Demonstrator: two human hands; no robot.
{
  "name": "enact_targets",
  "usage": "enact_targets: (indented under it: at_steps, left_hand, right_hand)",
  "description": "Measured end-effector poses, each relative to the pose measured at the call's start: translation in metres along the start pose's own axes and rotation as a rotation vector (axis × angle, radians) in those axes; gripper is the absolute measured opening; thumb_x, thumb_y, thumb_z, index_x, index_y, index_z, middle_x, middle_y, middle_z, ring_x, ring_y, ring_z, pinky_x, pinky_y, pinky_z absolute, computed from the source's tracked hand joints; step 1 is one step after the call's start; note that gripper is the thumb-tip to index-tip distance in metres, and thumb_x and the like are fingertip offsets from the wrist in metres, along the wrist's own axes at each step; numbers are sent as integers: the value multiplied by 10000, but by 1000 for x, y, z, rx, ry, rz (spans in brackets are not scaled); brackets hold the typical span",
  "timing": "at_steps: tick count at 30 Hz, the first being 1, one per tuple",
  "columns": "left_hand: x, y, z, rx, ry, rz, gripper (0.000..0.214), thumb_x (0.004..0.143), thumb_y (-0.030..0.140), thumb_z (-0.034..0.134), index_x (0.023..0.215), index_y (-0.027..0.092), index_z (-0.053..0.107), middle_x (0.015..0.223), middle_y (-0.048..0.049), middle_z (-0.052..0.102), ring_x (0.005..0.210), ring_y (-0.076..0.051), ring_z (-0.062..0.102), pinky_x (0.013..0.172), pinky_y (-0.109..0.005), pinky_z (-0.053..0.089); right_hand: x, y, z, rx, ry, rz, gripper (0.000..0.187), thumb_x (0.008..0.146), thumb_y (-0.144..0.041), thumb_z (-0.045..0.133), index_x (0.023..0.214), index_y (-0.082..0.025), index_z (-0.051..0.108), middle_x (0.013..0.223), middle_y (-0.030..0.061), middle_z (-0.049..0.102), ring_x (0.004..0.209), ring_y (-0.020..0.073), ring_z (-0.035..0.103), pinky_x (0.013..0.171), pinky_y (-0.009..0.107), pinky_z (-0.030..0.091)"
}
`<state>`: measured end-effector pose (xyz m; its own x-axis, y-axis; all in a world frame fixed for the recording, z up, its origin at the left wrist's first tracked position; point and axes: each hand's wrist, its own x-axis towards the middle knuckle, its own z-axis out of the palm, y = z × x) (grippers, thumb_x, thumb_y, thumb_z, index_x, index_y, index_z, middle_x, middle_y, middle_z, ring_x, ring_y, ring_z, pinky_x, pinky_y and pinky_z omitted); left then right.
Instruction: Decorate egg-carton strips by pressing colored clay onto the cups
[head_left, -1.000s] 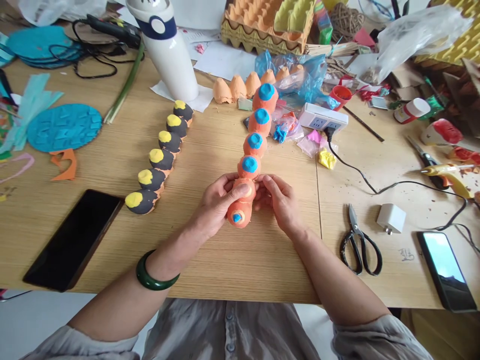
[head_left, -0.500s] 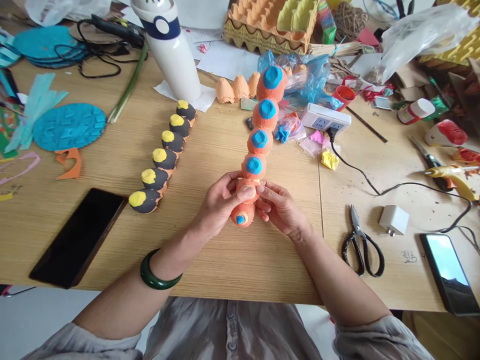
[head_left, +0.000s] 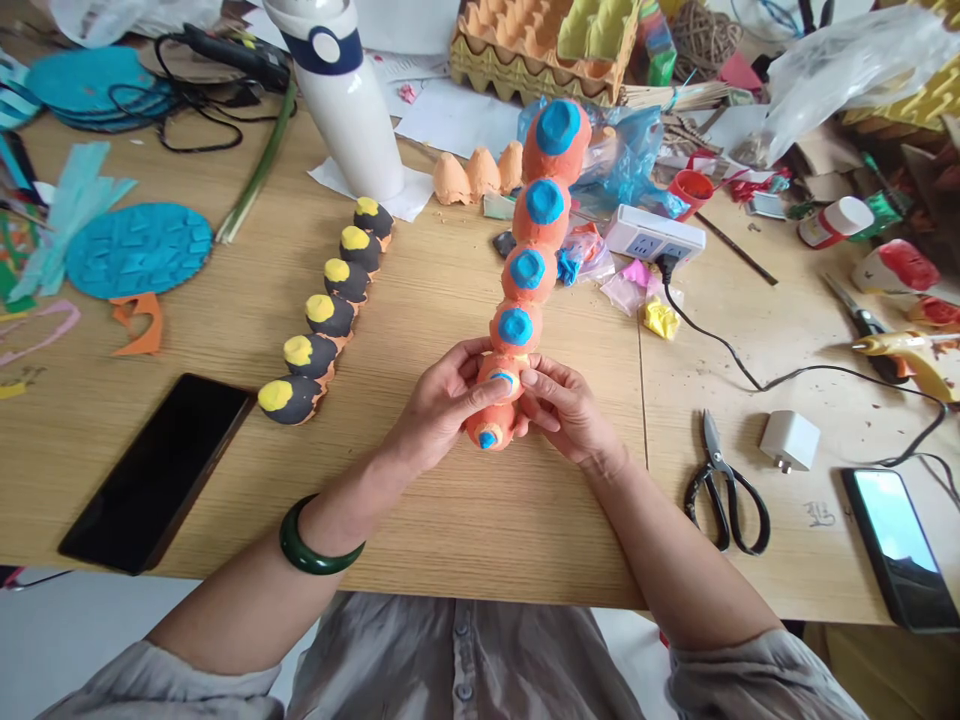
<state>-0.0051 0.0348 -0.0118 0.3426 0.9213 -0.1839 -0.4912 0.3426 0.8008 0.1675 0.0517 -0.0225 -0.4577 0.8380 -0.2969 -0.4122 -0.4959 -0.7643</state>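
Note:
An orange strip of egg carton cups point(head_left: 534, 252), capped with blue clay, is held up in front of me, its far end tilted upward. My left hand point(head_left: 448, 402) grips its near end from the left, the thumb lying over a blue patch on the second-nearest cup. From the other side, my right hand point(head_left: 564, 410) pinches the same cup's edge with thumb and forefinger. On the nearest cup, a small blue piece point(head_left: 487, 438) sits in a pale ring. Left of my hands lies a black strip of egg carton cups point(head_left: 330, 315) with yellow tops.
At left are a dark tablet-like device point(head_left: 157, 470) and a blue textured oval point(head_left: 140, 250). A white tumbler point(head_left: 345, 120) stands behind. Scissors point(head_left: 721, 490), a charger point(head_left: 790, 440), a phone point(head_left: 900, 540) and a corded power strip point(head_left: 655, 236) lie right.
The far end of the orange strip has risen and swung slightly right. Blue now shows beside my left thumb on the second-nearest cup. Both hands keep their hold.

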Motion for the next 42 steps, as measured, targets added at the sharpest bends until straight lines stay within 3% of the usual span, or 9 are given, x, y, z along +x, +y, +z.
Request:
enact_targets:
  at_steps: [3,12,19,24,30,35,42]
  left_hand:
    - [1,3,1,-56,-55,-31,560,846,506,836,1252,194,610,1172,-110,759,760,-230,772,638,-376,629]
    - [1,2,1,-33,4,-34,474,845,355,830,1236,180,627,1158,-89,763,697,-207,755,606,-366,623]
    - [2,4,0,-69,-11,-96,441,823,333,825,1196,185,643,1031,-54,764,679,-202,745,585,-341,592]
    - [2,7,-1,-85,-39,-121,383,798,289,835,1116,191,646,909,-19,748,630,-176,723,555,-296,553]
    - [1,5,1,-91,-82,-78,422,884,535,737,1068,169,635,894,-48,736,688,-236,750,624,-371,597]
    - [0,7,0,-6,-87,-53,340,831,306,749,1107,171,603,954,-47,739,643,-194,726,579,-324,567]
    - [2,0,-4,97,-45,23,318,828,252,740,1098,157,602,875,-15,715,604,-156,694,502,-264,527]
  right_hand:
    - [0,0,0,12,18,-14,423,748,-475,929,907,-191,659,484,-141,474,381,32,229,441,200,529]
    - [0,3,0,38,2,-10,393,758,-427,930,923,-196,660,498,-139,474,398,36,245,479,218,563]
    - [1,5,-2,42,-13,1,417,742,-418,952,941,-197,659,527,-118,503,469,95,554,499,238,596]
    - [1,5,-2,43,-57,-2,402,752,-398,952,934,-184,664,551,-110,520,493,92,589,496,220,591]
    - [2,6,-4,57,-81,-22,388,772,-380,944,940,-175,661,545,-121,513,444,68,547,461,191,566]
    - [2,8,-5,56,-84,-25,384,779,-377,941,967,-178,671,523,-124,507,469,90,592,513,229,625]
    - [3,9,-3,32,-72,-31,418,773,-389,945,970,-170,648,708,-41,695,563,106,672,520,234,621]
